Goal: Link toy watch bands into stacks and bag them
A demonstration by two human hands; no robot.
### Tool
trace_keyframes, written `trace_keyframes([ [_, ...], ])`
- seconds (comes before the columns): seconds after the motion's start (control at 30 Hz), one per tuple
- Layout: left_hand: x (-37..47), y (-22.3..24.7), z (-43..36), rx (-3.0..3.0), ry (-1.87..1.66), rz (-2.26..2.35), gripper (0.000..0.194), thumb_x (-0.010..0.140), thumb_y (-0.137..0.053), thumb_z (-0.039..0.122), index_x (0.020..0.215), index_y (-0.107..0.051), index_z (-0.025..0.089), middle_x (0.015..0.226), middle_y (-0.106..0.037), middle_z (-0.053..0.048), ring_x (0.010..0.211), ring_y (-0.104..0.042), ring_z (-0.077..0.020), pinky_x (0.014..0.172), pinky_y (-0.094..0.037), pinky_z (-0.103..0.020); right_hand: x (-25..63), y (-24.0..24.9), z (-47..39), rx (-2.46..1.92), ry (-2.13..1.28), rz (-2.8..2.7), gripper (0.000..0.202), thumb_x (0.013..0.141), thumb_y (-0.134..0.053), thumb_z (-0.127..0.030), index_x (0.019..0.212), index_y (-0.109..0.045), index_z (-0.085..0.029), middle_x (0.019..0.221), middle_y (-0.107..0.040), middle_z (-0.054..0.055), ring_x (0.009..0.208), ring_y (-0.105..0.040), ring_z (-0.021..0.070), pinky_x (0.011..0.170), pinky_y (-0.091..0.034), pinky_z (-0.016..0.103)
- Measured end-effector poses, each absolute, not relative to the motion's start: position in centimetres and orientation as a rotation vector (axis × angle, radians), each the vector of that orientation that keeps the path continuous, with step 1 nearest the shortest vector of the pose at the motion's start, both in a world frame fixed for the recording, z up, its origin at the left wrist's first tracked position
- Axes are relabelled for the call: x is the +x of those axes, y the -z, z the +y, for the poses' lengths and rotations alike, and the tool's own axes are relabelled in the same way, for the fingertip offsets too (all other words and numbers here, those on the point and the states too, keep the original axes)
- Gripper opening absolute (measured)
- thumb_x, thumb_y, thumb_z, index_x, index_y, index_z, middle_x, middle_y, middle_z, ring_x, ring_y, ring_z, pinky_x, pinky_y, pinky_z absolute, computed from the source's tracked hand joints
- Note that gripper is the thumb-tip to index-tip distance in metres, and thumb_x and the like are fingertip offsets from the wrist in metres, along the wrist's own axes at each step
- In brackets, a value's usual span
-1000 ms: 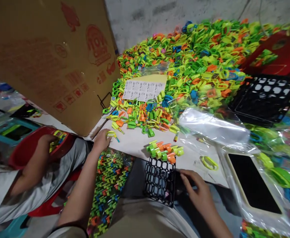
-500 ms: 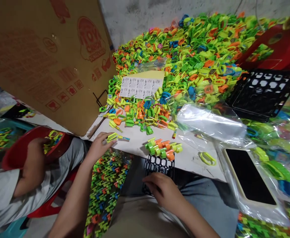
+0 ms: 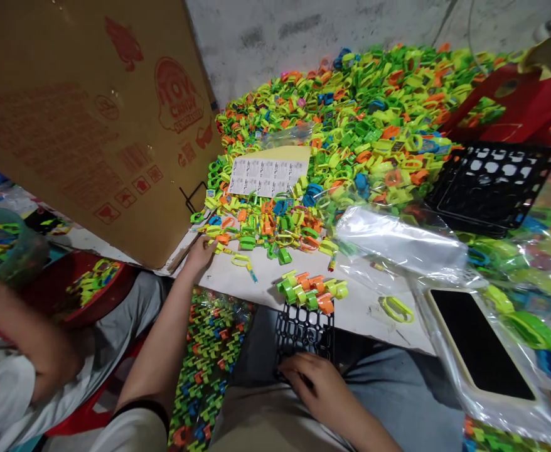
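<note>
My left hand (image 3: 201, 254) is at the left edge of the worktop, its fingers drawn together at a small yellow plastic piece (image 3: 219, 248). Just right of it, a yellow plastic loop with a blue-tipped stick (image 3: 244, 263) lies loose on the white surface. Over my lap, my right hand (image 3: 314, 380) has its fingers curled on the near end of a black plastic grid rack (image 3: 304, 329). Green, orange and yellow clip-like pieces (image 3: 310, 290) sit in rows at the rack's far end. The fingertips of my right hand are partly hidden.
A large heap of coloured plastic pieces (image 3: 351, 119) fills the back. A cardboard box (image 3: 91, 125) stands left, a label sheet (image 3: 268, 172) in front of the heap. Right are clear bags (image 3: 398, 242), a phone (image 3: 482, 345) and a black crate (image 3: 487, 188). A co-worker's arm (image 3: 26, 333) is beside a red basin (image 3: 120, 289).
My left hand has let go of the yellow loop with the blue-tipped stick and moved up and left to another yellow piece. My right hand stays at the rack. The co-worker's arm has moved left.
</note>
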State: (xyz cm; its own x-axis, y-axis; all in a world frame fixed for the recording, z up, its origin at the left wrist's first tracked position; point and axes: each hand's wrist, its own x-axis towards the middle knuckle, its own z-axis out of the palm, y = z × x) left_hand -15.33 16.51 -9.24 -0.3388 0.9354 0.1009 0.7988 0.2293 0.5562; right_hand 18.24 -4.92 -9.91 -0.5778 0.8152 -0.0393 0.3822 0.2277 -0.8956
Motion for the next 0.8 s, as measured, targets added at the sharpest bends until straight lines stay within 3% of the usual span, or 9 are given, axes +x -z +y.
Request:
trace_keyframes([
  [0.1, -14.7, 7.6, 13.2, 1.638, -0.778, 2.233, 0.035, 0.078, -0.056, 0.037, 0.104, -0.057, 0.014, 0.093, -0.066, -0.01, 0.085, -0.062, -0.0232, 0.078, -0.05, -0.036, 17.9, 9.5, -4.6, -1.076, -1.323, -2.049, 0.023, 0.09, -0.047, -0.018, 0.097, -0.069, -0.023, 0.091, -0.071, 0.004, 0.088, -0.065, 0.0174, 0.076, -0.047, 0.027],
  [0.27, -12.1, 4.3, 5.8, 1.824, -1.051, 2.128, 0.043, 0.078, -0.059, 0.045, 0.114, -0.054, 0.021, 0.12, -0.058, -0.009, 0.101, -0.06, -0.0219, 0.08, -0.051, -0.032, 17.1, 9.0, -3.7, -1.116, -1.239, -1.954, 0.024, 0.088, -0.048, -0.017, 0.105, -0.066, -0.02, 0.091, -0.069, 0.006, 0.084, -0.064, 0.0176, 0.074, -0.048, 0.028],
  [0.4, -8.6, 4.3, 2.2, 1.921, -1.312, 2.042, 0.034, 0.08, -0.061, 0.039, 0.107, -0.057, 0.02, 0.11, -0.059, -0.008, 0.101, -0.057, -0.0208, 0.081, -0.05, -0.031, 14.6, 9.2, -2.4, -1.15, -1.13, -1.935, 0.035, 0.085, -0.05, -0.018, 0.12, -0.058, -0.016, 0.104, -0.066, 0.012, 0.094, -0.063, 0.0221, 0.083, -0.05, 0.035],
  [0.57, -6.0, 7.1, -1.4, 1.846, -1.655, 1.918, 0.029, 0.082, -0.06, 0.032, 0.107, -0.053, 0.02, 0.105, -0.054, -0.007, 0.102, -0.054, -0.0197, 0.088, -0.046, -0.035, 9.6, 10.5, 1.0, -0.989, -1.118, -1.914, 0.04, 0.08, -0.047, -0.011, 0.118, -0.057, -0.015, 0.115, -0.062, 0.012, 0.11, -0.057, 0.0225, 0.098, -0.044, 0.038],
  [0.7, -5.2, 8.1, -4.3, 1.885, -1.624, 1.907, 0.025, 0.082, -0.059, 0.029, 0.105, -0.053, 0.022, 0.105, -0.051, -0.007, 0.101, -0.053, -0.0213, 0.087, -0.046, -0.039, 6.5, 12.0, 4.7, -1.079, -1.219, -1.791, 0.048, 0.08, -0.046, -0.015, 0.127, -0.052, -0.019, 0.12, -0.061, 0.011, 0.105, -0.059, 0.0213, 0.095, -0.047, 0.038],
  [0.8, -4.8, 7.6, -5.8, 1.834, -1.573, 1.95, 0.022, 0.085, -0.052, 0.031, 0.106, -0.051, 0.026, 0.107, -0.049, -0.009, 0.103, -0.051, -0.0242, 0.086, -0.046, -0.045, 5.8, 12.7, 5.1, -1.119, -1.225, -1.715, 0.049, 0.088, -0.041, -0.026, 0.136, -0.042, -0.014, 0.138, -0.045, 0.019, 0.117, -0.053, 0.0237, 0.096, -0.045, 0.04],
])
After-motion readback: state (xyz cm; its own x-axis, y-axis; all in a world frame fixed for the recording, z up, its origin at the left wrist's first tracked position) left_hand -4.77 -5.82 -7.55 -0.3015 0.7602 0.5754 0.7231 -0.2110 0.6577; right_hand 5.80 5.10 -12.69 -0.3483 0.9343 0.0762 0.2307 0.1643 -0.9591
